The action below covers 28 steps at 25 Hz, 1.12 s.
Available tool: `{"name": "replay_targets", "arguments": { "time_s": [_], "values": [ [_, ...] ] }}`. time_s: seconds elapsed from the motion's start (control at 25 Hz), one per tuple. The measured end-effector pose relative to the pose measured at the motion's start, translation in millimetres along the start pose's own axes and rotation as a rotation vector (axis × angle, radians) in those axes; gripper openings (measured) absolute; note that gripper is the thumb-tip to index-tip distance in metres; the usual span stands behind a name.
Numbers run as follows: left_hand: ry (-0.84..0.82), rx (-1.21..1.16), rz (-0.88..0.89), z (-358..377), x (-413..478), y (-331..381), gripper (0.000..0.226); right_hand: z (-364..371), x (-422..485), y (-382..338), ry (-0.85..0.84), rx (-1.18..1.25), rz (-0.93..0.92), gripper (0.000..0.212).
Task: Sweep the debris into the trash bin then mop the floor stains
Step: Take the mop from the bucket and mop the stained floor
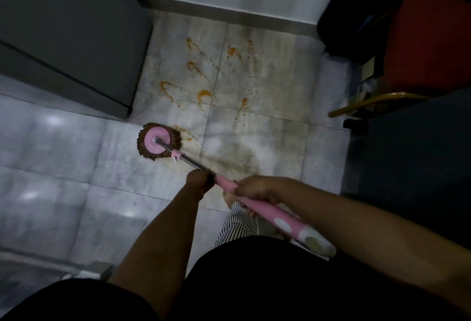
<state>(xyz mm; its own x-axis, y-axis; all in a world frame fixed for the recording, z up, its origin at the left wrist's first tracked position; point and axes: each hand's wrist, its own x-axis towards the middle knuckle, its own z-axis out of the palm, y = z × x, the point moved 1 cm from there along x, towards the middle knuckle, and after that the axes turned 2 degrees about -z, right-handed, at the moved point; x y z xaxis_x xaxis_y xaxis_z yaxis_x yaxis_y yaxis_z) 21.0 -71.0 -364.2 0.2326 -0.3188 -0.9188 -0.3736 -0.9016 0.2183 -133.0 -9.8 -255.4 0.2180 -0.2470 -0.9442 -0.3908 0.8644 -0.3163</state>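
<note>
Grey marble-tiled floor (pixel 63 167) carries orange sauce stains (pixel 204 95) just beyond the round brown-fringed mop head with pink disc (pixel 159 142), whose pink handle both the left hand (pixel 200 180) and right hand (pixel 254 189) clasp, so careless strokes would likely smear the sauce wider.

Mop (pixel 160 142): round pink head, brown fringe, flat on floor at frame centre-left (pink handle slanting lower right). Orange stains (pixel 204 95) streaked above, upper centre.
</note>
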Motion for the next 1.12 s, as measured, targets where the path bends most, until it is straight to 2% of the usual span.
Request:
{"name": "replay_targets", "arguments": {
  "time_s": [0.04,0.08,0.28,0.36,0.44,0.68,0.84,0.92,1.04,1.12],
  "values": [
    [-0.026,-0.15,0.026,-10.1,1.1,9.1,0.041,0.6,0.5,-9.8,-0.041,0.123,0.0,0.048],
    [-0.104,-0.195,-0.013,-13.7,8.0,15.3,0.04,0.7,1.9,-14.5,-0.043,0.174,-0.006,0.049],
    [-0.066,0.09,0.103,-15.3,-1.0,13.4,0.038,19.0,-1.6,-13.4,0.026,0.158,-0.038,0.05],
    [-0.021,0.143,0.143,-10.6,-5.7,4.5,0.039,22.6,-6.3,-5.2,0.041,0.126,-0.05,0.05],
    [-0.046,0.192,0.161,0.6,-18.6,-4.7,0.04,18.8,-15.8,11.2,0.028,0.071,-0.08,0.048],
    [-0.129,0.279,0.201,76.4,-76.1,-55.3,0.047,9.0,-70.3,107.6,0.039,0.057,-0.08,0.04],
    [-0.192,0.414,0.208,155.5,-127.6,-115.6,0.045,12.7,-121.8,220.5,0.093,0.137,-0.058,0.039],
    [-0.265,0.388,0.17,194.3,-151.5,-140.2,0.043,8.5,-148.3,268.1,0.111,0.114,-0.058,0.038],
    [-0.361,0.345,0.084,229.2,-174.7,-154.5,0.041,-3.1,-174.8,300.6,0.105,0.167,-0.027,0.036],
    [-0.376,0.342,0.096,232.0,-174.4,-149.1,0.035,-9.1,-178.7,298.6,0.095,0.192,-0.001,0.037]
  ]
}}
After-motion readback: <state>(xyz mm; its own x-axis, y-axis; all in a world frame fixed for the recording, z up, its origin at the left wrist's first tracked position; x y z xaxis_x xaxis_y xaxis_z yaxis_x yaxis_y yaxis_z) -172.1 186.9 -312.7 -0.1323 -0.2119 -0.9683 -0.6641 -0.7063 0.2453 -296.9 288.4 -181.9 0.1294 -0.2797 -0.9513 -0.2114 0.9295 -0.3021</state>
